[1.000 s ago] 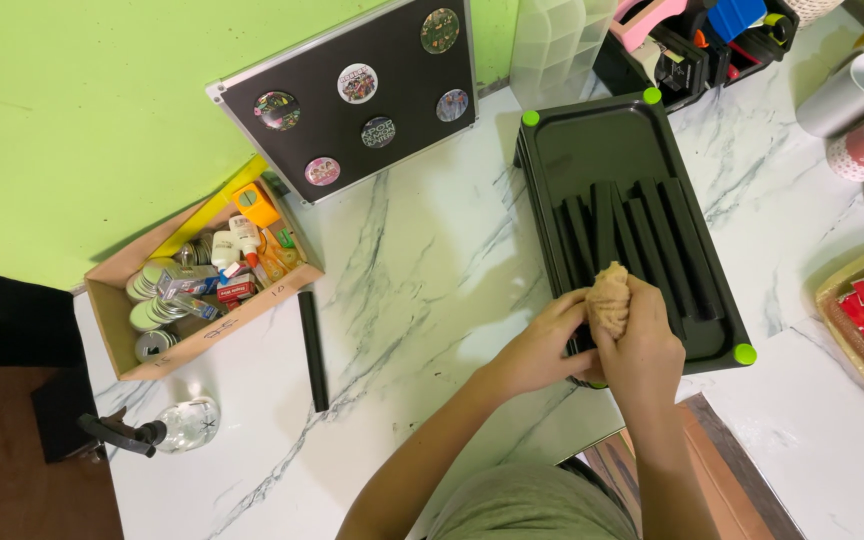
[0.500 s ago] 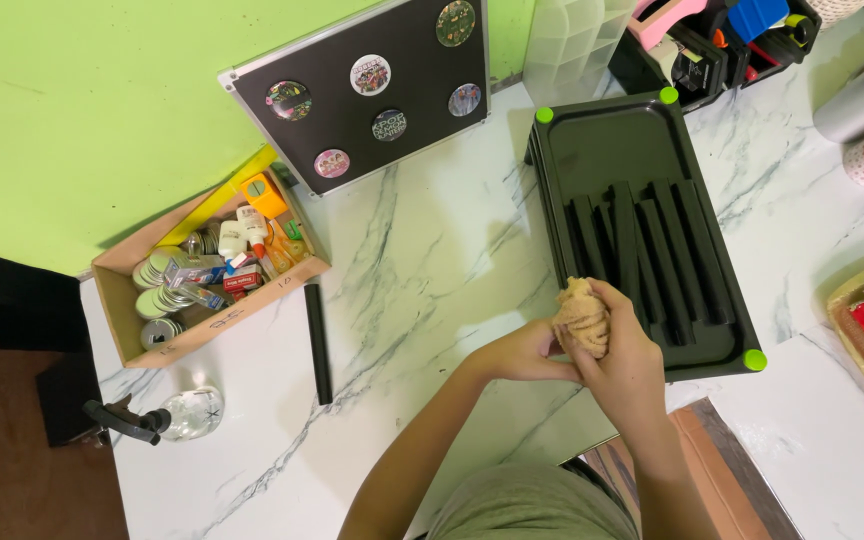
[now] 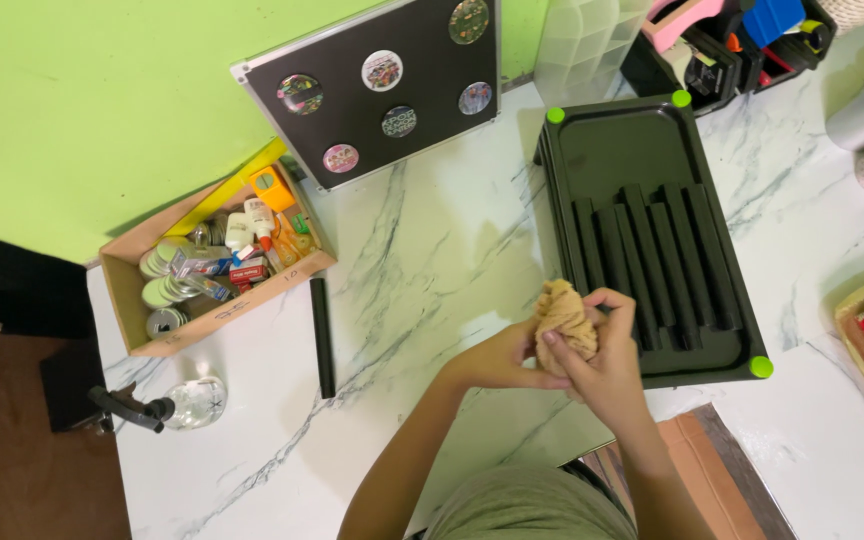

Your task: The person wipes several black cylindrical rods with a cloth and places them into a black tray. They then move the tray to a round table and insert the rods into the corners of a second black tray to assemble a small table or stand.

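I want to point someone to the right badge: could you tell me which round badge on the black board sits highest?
The badge at the black board's top right corner, partly cut off by the picture's edge; the other four lie lower and further left.

Tan cloth (image 3: 564, 315); black tray (image 3: 642, 230), lime-green corner dots; white grey-veined marble table (image 3: 422, 260); green wall (image 3: 82, 90).

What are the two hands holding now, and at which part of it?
Both hands hold a crumpled tan cloth. The left hand cups its lower left side; the right hand wraps its lower right side. Its bunched top is free.
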